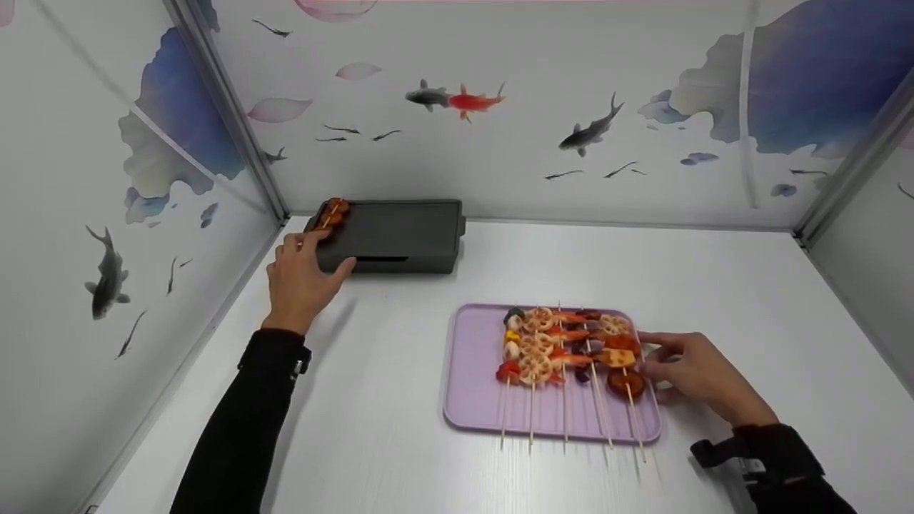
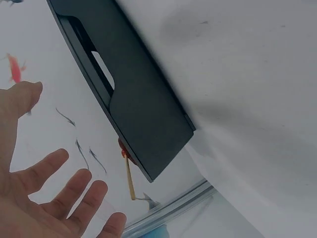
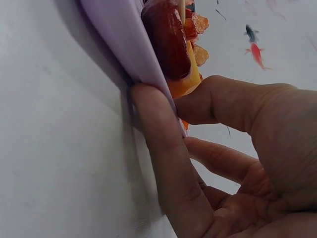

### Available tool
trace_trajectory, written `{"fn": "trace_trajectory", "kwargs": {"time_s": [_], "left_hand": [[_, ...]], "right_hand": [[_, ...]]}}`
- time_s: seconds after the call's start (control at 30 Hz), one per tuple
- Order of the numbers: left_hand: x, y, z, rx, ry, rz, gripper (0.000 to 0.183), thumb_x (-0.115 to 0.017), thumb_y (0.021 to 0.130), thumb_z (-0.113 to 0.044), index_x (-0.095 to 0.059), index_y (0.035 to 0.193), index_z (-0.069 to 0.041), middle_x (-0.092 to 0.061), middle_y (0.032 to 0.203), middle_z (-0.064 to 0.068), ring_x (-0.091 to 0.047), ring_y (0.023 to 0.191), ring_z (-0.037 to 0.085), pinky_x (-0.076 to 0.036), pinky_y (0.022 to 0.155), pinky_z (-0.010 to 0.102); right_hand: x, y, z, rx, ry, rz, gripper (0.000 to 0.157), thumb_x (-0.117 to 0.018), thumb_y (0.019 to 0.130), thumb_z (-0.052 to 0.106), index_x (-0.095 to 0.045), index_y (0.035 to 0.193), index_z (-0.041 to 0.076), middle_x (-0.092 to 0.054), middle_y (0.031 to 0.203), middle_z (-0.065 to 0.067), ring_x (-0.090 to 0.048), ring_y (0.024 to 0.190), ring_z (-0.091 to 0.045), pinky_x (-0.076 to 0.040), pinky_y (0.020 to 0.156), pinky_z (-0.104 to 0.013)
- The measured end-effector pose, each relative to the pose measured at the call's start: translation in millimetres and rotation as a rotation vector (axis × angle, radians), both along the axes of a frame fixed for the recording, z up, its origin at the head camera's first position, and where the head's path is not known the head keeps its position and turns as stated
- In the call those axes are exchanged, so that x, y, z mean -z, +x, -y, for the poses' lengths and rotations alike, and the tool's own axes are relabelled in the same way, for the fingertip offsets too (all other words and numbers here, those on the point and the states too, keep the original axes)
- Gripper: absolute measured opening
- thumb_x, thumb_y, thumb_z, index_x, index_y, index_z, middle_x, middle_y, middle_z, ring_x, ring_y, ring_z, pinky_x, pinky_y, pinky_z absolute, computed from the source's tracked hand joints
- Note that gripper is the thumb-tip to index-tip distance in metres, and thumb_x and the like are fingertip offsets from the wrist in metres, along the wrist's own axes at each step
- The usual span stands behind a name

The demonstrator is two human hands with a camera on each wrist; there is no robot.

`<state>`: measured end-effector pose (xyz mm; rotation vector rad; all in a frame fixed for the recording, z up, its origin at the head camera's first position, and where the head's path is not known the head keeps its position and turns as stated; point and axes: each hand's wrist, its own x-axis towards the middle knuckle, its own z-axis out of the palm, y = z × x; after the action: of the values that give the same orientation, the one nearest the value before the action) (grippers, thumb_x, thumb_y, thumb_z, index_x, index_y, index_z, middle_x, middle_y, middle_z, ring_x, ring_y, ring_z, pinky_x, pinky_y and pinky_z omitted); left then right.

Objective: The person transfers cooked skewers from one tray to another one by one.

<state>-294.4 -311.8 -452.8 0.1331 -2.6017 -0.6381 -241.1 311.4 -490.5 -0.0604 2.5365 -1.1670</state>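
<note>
My left hand (image 1: 300,278), fingers spread, is at the front left corner of a dark grey grill (image 1: 403,228). On the grill's left end lies a skewer of browned pieces (image 1: 333,213); its wooden stick (image 2: 130,178) juts past the edge, apart from my fingertips in the left wrist view. My right hand (image 1: 696,371) pinches the right rim of a lilac tray (image 1: 471,400), thumb at the inner side and a finger (image 3: 156,111) against the outside. Several skewers lie side by side on the tray, with lotus root slices (image 1: 535,368), shrimp (image 1: 569,334) and a browned round piece (image 1: 626,384).
The white table (image 1: 371,428) meets printed wall panels (image 1: 500,164) at the back and left. The grill stands near the back left corner. Skewer sticks (image 1: 640,435) overhang the tray's front edge.
</note>
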Motion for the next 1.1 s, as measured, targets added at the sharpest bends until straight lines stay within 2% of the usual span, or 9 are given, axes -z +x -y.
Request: {"fn": "trace_trajectory", "kwargs": {"time_s": [0.27,0.53,0.7,1.1], "left_hand": [[3.7,-2.1,13.6,-0.043,0.017,0.041,0.073,-0.084,0.107,-0.044,-0.061,0.166,-0.008,-0.054,0.165,0.030,-0.055,0.149,0.055,-0.047,0.120,0.075],[8.4,-3.6,25.4,-0.028,0.047,-0.025,0.064,-0.085,0.109,-0.030,-0.063,0.160,0.001,-0.057,0.156,0.037,-0.057,0.145,0.058,-0.055,0.114,0.073],[10.3,-5.5,30.5,-0.039,0.089,-0.017,0.057,-0.082,0.111,-0.022,-0.063,0.158,0.003,-0.056,0.154,0.037,-0.055,0.148,0.056,-0.053,0.118,0.069],[11.1,-9.2,39.3,-0.062,0.125,-0.044,0.045,-0.078,0.111,-0.011,-0.066,0.149,0.010,-0.065,0.141,0.038,-0.067,0.131,0.055,-0.056,0.114,0.065]], "right_hand": [[-0.1,0.7,1.6,0.003,-0.014,0.004,0.070,-0.079,0.110,0.018,-0.053,0.171,-0.001,-0.072,0.125,-0.019,-0.071,0.099,-0.023,-0.069,0.072,-0.033],[-0.3,2.6,1.9,0.003,-0.019,0.002,0.072,-0.079,0.108,0.018,-0.053,0.172,-0.001,-0.074,0.128,-0.019,-0.071,0.100,-0.022,-0.069,0.072,-0.032],[-0.4,1.6,2.1,0.011,-0.018,0.006,0.072,-0.080,0.108,0.017,-0.053,0.172,-0.001,-0.074,0.128,-0.020,-0.071,0.101,-0.022,-0.069,0.072,-0.033],[-1.1,1.3,1.1,0.014,-0.002,0.001,0.073,-0.082,0.108,0.021,-0.053,0.172,-0.001,-0.074,0.128,-0.019,-0.070,0.100,-0.023,-0.067,0.071,-0.032]]}}
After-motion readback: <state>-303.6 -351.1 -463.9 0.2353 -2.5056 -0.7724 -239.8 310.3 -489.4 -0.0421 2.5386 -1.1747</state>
